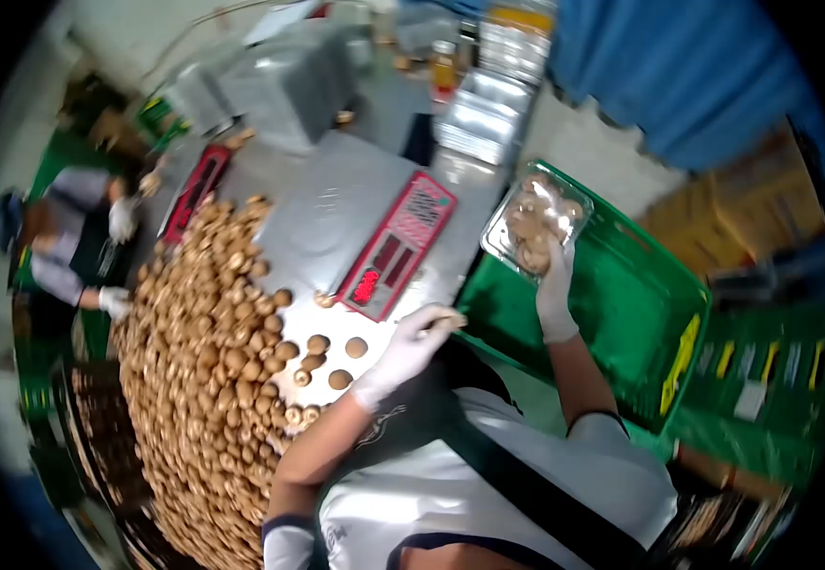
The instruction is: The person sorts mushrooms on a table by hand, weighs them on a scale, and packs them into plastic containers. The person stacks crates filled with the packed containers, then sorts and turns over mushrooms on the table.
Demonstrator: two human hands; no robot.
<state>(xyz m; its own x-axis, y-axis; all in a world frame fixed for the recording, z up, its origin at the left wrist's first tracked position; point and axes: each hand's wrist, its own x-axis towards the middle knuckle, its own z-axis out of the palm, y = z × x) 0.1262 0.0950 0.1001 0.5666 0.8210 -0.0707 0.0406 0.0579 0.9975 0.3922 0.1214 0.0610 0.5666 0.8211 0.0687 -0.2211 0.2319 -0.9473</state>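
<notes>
My right hand [555, 296], in a white glove, grips the near edge of a clear plastic tray [503, 228] filled with brown mushrooms [530, 220]. The tray is tilted above the green crate [612, 214]. My left hand [408, 353], also gloved, is closed with its fingertips pinched on a small pale brown mushroom [449, 321]. Just beyond that hand is a scale's red-edged panel [398, 247] with lit red digits, beside its flat metal plate [322, 199]. A few loose mushrooms [317, 345] lie on the table to the left of my left hand.
A large heap of mushrooms [213, 380] covers the table's left side. Across it a co-worker [70, 228] in white gloves works by a second scale [194, 193]. Stacked plastic trays [484, 114] stand at the back. Cardboard boxes [736, 209] and green crates [764, 370] are at right.
</notes>
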